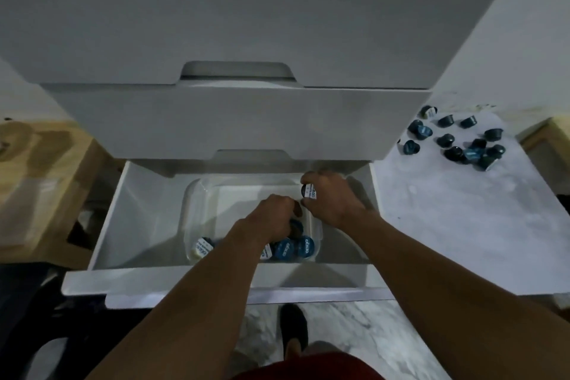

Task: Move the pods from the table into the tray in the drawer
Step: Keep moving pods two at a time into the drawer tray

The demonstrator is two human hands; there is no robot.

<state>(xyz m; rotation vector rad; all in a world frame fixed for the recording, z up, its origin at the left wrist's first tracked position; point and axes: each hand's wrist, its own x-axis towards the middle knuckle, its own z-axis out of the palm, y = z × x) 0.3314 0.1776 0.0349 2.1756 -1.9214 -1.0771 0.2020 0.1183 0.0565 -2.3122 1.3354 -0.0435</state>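
A clear plastic tray (pixel 197 203) sits inside the open white drawer (pixel 129 219). Several dark blue pods (pixel 297 248) lie along the tray's near edge, with a white-topped one (pixel 202 247) at its near left corner. My right hand (pixel 331 200) hovers over the tray's right side, fingers closed on a pod (pixel 308 191) with a white and blue lid. My left hand (pixel 274 216) is down in the tray just left of it, fingers curled over the pods; what it holds is hidden. Several more dark pods (pixel 453 140) lie scattered on the white table (pixel 462 225) at the right.
A shut drawer front (pixel 240 120) overhangs the back of the open drawer. A wooden surface (pixel 40 170) lies at the left. Marble floor and my dark shoe (pixel 293 327) show below the drawer front.
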